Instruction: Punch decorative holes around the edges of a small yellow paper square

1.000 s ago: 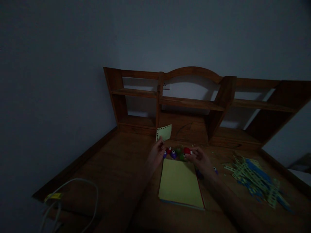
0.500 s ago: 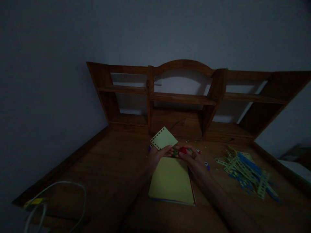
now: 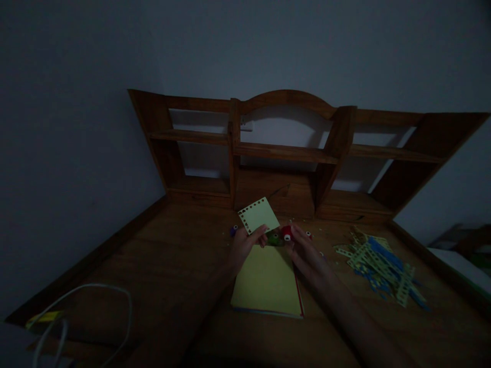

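Observation:
My left hand (image 3: 245,246) is closed on a pale yellow square of paper (image 3: 261,214), thumb on top. Rows of small punched holes line two of the paper's edges. Between the fingers of my right hand (image 3: 303,248) is a small red craft punch (image 3: 286,233) with a round white and dark spot facing me. A green craft punch (image 3: 273,238) lies between my hands, just past the yellow paper stack (image 3: 268,281). Left of the paper, a purple craft punch (image 3: 233,230) rests on the desk. Another punch (image 3: 308,235) is partly hidden behind my right hand.
A pile of hole-punched yellow and blue paper strips (image 3: 379,266) lies on the right. A wooden shelf unit (image 3: 286,151) stands along the back of the desk (image 3: 176,245). At the lower left are a white cable (image 3: 95,285) and a yellow object (image 3: 46,317).
The red punch has turned, so its white spot now faces me, and it sits slightly higher. The paper has rotated a little in my left hand. The view has shifted slightly.

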`<state>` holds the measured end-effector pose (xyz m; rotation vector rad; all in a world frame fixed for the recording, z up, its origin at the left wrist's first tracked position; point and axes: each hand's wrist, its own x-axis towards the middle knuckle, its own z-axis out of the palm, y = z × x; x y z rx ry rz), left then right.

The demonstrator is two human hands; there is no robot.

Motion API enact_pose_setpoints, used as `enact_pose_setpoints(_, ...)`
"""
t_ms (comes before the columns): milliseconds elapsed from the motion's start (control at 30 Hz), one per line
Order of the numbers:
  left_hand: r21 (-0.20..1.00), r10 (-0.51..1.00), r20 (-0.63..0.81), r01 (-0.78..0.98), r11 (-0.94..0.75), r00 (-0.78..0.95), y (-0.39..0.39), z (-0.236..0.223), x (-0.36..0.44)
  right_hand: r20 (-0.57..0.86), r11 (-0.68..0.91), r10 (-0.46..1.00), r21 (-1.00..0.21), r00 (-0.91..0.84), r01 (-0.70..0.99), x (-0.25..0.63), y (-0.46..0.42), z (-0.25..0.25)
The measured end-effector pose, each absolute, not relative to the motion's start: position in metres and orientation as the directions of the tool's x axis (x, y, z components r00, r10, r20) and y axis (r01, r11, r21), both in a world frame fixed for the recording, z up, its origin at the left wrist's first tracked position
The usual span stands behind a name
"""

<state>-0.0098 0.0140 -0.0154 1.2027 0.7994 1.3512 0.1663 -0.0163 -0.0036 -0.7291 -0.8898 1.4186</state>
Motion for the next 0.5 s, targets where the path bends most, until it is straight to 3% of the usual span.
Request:
enact_pose_setpoints(167, 0.940, 0.981, 0.173, -0.312, -0.137, 0.090, 0.015, -0.014, -0.012, 0.023, -0.092, 0.987, -0.727, -0.159, -0.680, 0.166, -0.018, 0.002)
enact_pose_setpoints(500, 0.972, 0.987, 0.145, -0.199, -0.128, 0.070, -0.004, 0.013, -0.014, 0.031, -0.012, 0.996, -0.878, -0.082, -0.478, 0.155, -0.032, 0.000)
